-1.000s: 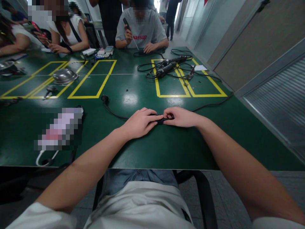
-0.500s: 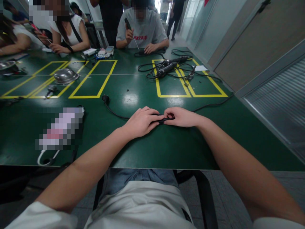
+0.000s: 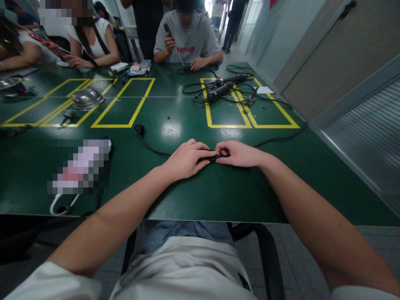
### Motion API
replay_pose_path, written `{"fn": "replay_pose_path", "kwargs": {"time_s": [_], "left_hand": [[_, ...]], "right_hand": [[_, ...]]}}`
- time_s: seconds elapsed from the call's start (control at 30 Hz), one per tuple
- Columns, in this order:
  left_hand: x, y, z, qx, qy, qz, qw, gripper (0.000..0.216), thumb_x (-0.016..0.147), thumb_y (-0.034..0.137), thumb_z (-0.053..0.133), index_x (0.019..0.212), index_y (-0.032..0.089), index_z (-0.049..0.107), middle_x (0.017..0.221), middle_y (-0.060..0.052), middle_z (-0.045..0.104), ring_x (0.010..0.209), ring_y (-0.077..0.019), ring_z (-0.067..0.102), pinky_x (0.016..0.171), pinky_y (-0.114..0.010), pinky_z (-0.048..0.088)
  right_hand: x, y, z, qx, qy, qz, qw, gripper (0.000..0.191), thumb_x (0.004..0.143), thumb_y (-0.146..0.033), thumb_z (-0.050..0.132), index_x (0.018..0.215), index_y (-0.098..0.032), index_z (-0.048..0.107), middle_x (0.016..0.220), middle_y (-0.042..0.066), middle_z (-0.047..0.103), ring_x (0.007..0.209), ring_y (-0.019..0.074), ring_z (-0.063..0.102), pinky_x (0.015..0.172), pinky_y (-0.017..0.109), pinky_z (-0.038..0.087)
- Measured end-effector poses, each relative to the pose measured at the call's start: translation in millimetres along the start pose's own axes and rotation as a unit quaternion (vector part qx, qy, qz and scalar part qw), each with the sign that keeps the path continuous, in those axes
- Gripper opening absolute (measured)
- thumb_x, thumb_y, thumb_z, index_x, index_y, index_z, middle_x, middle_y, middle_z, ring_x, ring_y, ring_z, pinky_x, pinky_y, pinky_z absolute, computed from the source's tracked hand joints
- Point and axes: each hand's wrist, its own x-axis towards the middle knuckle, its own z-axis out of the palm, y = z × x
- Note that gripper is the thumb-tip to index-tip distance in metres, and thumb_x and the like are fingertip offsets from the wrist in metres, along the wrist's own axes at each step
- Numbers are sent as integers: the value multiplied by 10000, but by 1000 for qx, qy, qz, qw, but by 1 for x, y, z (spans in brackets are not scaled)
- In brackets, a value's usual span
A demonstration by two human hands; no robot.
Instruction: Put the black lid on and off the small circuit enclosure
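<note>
My left hand [image 3: 191, 159] is closed over a slim black object [image 3: 208, 158] on the green table, fingers along its top and thumb at the near side. The object is mostly covered, so its kind cannot be told. My right hand [image 3: 239, 153] pinches its right end, with thumb and forefinger curled together. From beside the left hand a black cord [image 3: 155, 151] runs left to a black plug [image 3: 139, 129]. Another stretch of black cord [image 3: 279, 136] emerges behind my right hand and runs off toward the table's right edge.
Left of me lies a phone-like blurred item [image 3: 79, 162] with a white loop strap [image 3: 58, 206]. Farther back are a metal bowl [image 3: 87, 99] and black corded tools [image 3: 220, 91] among yellow tape outlines [image 3: 143, 102]. Across the table a person [image 3: 187, 37] holds a screwdriver [image 3: 168, 30].
Both hands keep their hold on the black object in nearly the same place. The whole view has shifted very slightly. At the far left, a person's red-handled tool has moved left.
</note>
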Motion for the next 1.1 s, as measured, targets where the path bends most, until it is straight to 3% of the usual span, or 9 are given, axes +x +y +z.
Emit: {"fn": "replay_pose_path", "kwargs": {"time_s": [0.33, 1.1], "left_hand": [[-1, -2, 0, -51, 5, -11, 999, 402, 1122, 316, 655, 1498, 228, 766, 1364, -147, 791, 1216, -289, 711, 1095, -500, 544], [-1, 1, 2, -70, 10, -38, 997, 375, 1120, 326, 659, 1468, 252, 777, 1386, -117, 795, 1229, -274, 707, 1109, -473, 546]], "right_hand": [[-3, -4, 3, 30, 24, 11, 999, 455, 757, -542, 879, 1034, -250, 666, 844, -33, 589, 747, 194, 544, 713, 326, 373], [-2, -15, 9, 5, 59, -16, 998, 354, 825, -506, 825, 1011, -245, 673, 824, -17, 627, 735, 196, 563, 714, 328, 374]]}}
